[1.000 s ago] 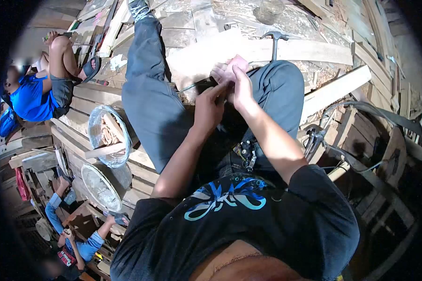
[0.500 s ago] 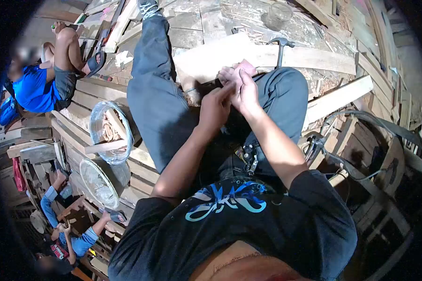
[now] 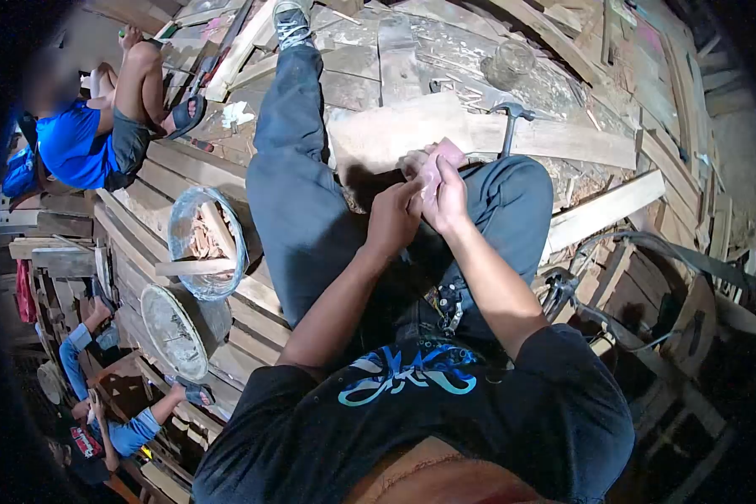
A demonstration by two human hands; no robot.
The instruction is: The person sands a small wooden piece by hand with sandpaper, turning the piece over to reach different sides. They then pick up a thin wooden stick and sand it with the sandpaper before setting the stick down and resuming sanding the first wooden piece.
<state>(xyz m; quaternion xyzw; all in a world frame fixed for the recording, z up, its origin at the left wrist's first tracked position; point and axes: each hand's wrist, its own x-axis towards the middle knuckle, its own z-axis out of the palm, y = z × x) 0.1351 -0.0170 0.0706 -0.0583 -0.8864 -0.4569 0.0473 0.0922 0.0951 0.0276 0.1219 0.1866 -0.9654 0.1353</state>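
My right hand [image 3: 448,200] is closed around a folded pink piece [image 3: 450,153] that looks like a paper sheet, one end sticking out past the fingers. My left hand [image 3: 394,217] is closed against it, its fingertips touching the right hand's palm side; whatever they pinch is hidden. Both hands are above my lap, between my bent legs. Just beyond them a pale wooden board [image 3: 378,134] lies on the floor. A claw hammer [image 3: 510,126] rests on another plank [image 3: 563,137], near my right knee.
At left stand a clear plastic-lined bucket [image 3: 175,244] with wood scraps and a second, whitish bucket [image 3: 155,323]. A glass jar [image 3: 510,63] is on the floor ahead. Two other people sit at left, one in a blue shirt [image 3: 71,143]. Cables [image 3: 638,244] and timber lie at right.
The view has shifted, so the scene sits slightly lower and to the right. My hands stay together, and more of the pink piece shows between them.
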